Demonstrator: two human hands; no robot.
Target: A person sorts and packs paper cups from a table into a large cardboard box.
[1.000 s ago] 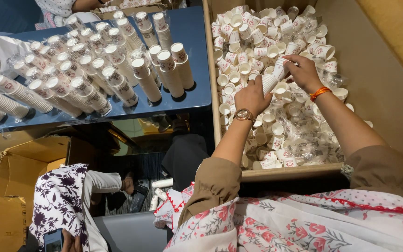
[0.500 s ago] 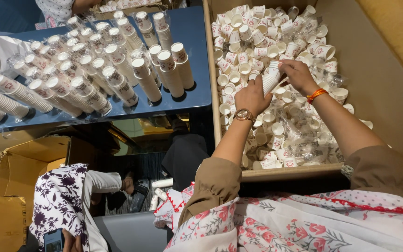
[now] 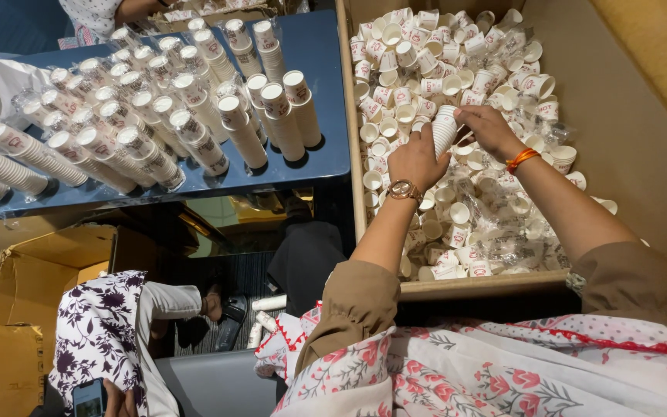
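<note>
Dozens of bagged stacks of small white paper cups point(image 3: 148, 123) lie in rows on the glossy blue worktop point(image 3: 326, 93) at the left, each stack in clear plastic wrap and tilted with its open mouth up toward the viewer. Below that worktop sit brown cardboard boxes point(image 3: 9, 309), and beside them another person in a white top with a dark floral pattern point(image 3: 102, 340) bends low, a dark phone point(image 3: 88, 398) showing at the bottom edge.

Moving right, a big shallow wooden tray point(image 3: 488, 284) is heaped with loose small white paper cups point(image 3: 426, 46) mixed with scraps of clear wrap. Over that heap the person's left hand point(image 3: 417, 158), with a rose-gold wristwatch point(image 3: 403, 190) on the wrist, has its grip closed around the lower side of a short nested stack of white paper cups point(image 3: 445, 130), which is held upright just above the loose ones near the middle of the tray. The right hand point(image 3: 490, 130), with an orange thread band point(image 3: 522, 159) at the wrist, meets the same stack from the other side, its fingers pinched against the stack's upper part. Both forearms come out of olive-brown sleeves point(image 3: 357, 297) above a white cloth printed with red flowers point(image 3: 503, 371).
</note>
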